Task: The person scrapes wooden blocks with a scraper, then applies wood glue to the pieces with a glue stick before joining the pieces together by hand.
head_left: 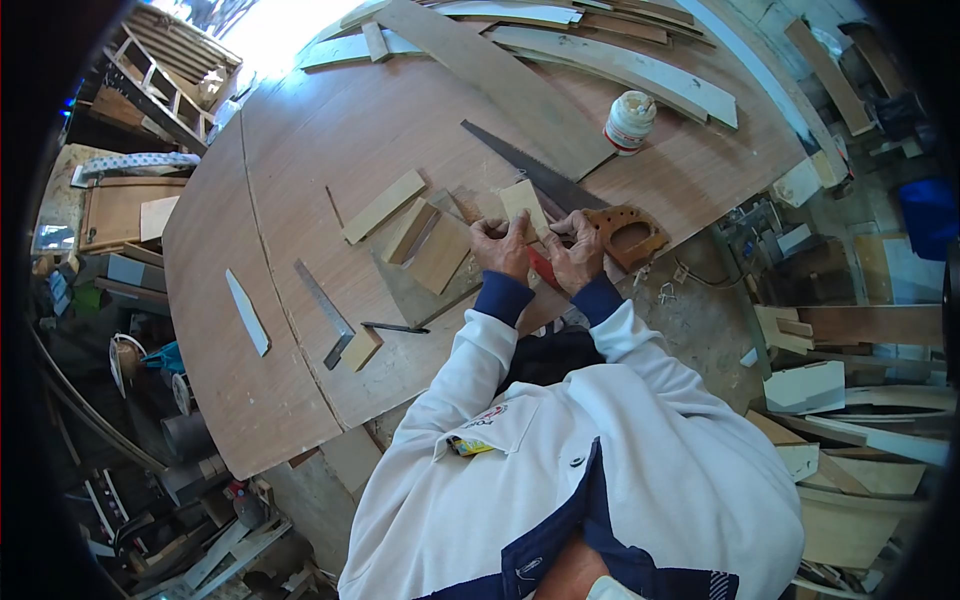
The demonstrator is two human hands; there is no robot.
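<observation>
Both my hands grip a small pale wood block (pixel 522 203) near the table's front edge. My left hand (pixel 503 250) pinches its left side and my right hand (pixel 575 250) closes on its lower right. A handsaw (pixel 545 180) lies just beyond, its wooden handle (pixel 630 237) to the right of my right hand. Left of my left hand are more wood pieces (pixel 440 255) on a flat board (pixel 400 285). A red object (pixel 543 266) shows partly below my hands; its kind is hidden.
On the wooden table (pixel 300 200) lie a try square (pixel 325 305), a dark pencil or pen (pixel 395 327) and a white strip (pixel 247 312). A white jar (pixel 630 122) stands at the right. Long boards (pixel 610 65) are stacked at the far edge; scrap wood (pixel 850 470) fills the right side.
</observation>
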